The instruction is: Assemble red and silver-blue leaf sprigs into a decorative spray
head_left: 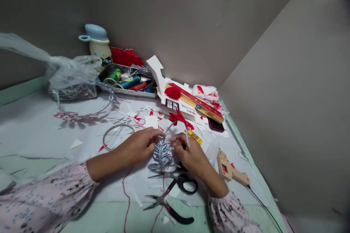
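Note:
Pinched by my left hand (pixel 139 145) is the top of a shiny blue leaf-shaped ornament (pixel 162 152), where it meets a pale headband (pixel 170 128). The headband arcs up and over towards my right hand (pixel 190 153), and its far end lies across the back of that hand. Red petals (pixel 179 118) sit at the top of the arc. My right hand's fingers are closed on a red thread (pixel 163 182), which stretches across to the ornament; its loose lengths hang down towards the table's front. Scissors (pixel 187 184) and pliers (pixel 176 213) lie below the hands.
A glue gun (pixel 231 169) with a cord lies at right, near a phone (pixel 216 124). Behind are a long red and gold box (pixel 197 102), a metal tray (pixel 131 93) of thread spools, a bottle (pixel 98 49) and a plastic bag (pixel 72 76). Another decorated headband (pixel 82 116) rests left.

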Tool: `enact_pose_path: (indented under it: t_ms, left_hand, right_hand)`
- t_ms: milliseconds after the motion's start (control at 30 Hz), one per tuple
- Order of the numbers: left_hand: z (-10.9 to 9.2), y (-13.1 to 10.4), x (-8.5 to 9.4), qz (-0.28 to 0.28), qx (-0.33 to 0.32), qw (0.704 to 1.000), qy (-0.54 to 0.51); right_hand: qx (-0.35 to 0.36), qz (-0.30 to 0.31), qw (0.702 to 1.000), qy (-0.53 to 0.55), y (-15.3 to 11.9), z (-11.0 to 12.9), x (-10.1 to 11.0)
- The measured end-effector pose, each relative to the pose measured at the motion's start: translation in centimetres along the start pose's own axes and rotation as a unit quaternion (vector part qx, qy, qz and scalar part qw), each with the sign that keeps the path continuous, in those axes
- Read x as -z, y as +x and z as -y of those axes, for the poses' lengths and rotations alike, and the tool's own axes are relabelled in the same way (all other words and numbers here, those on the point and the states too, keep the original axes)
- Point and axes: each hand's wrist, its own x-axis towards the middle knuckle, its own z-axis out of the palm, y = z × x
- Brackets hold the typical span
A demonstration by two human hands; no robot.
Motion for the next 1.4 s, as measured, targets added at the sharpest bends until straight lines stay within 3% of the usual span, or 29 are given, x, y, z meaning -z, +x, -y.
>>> enact_pose_path:
  t_ms: [133, 267, 567, 700, 800, 933, 1000, 1100, 1233, 1400]
  left_hand:
    - [-0.9, -0.5, -0.2, -0.009, -0.034, 0.999, 0.023]
    - [-1.7, -0.8, -0.6, -0.011, -0.024, 0.998, 0.05]
    - [-1.2, 0.3, -1.5, -0.037, -0.022, 0.997, 0.065]
    - [-1.1, 0.7, -1.0, -0.038, -0.03, 0.997, 0.056]
    - [-1.2, 0.7, -0.4, -0.049, -0.025, 0.996, 0.069]
    - [-1.2, 0.5, 0.0, -0.059, -0.016, 0.996, 0.071]
    - [-1.1, 0.4, 0.0, -0.066, -0.004, 0.996, 0.065]
    - [-1.0, 0.4, 0.0, -0.074, 0.02, 0.996, 0.055]
    - [-0.8, 0.4, 0.1, -0.07, 0.016, 0.996, 0.05]
    - [-0.5, 0.2, 0.5, -0.06, 0.004, 0.998, 0.032]
  right_hand:
    - [0.01, -0.03, 0.999, -0.004, 0.0, 0.0, 0.2]
    - [0.042, -0.034, 0.998, 0.016, -0.3, 0.2, 0.7]
    - [0.064, -0.062, 0.996, 0.032, -0.5, 1.5, 1.0]
    - [0.108, -0.057, 0.99, -0.063, -2.3, 2.5, 1.8]
    - [0.129, -0.077, 0.979, -0.137, -5.1, 2.5, 3.9]
    - [0.036, -0.137, 0.962, -0.233, -8.4, 0.9, 7.4]
    - [0.002, -0.127, 0.96, -0.25, -9.4, -0.1, 8.1]
    - [0.0, -0.098, 0.964, -0.248, -10.0, -0.7, 7.6]
    - [0.075, -0.047, 0.966, -0.242, -10.1, -0.7, 6.3]
    - [0.065, -0.093, 0.943, -0.313, -8.2, -0.8, 7.4]
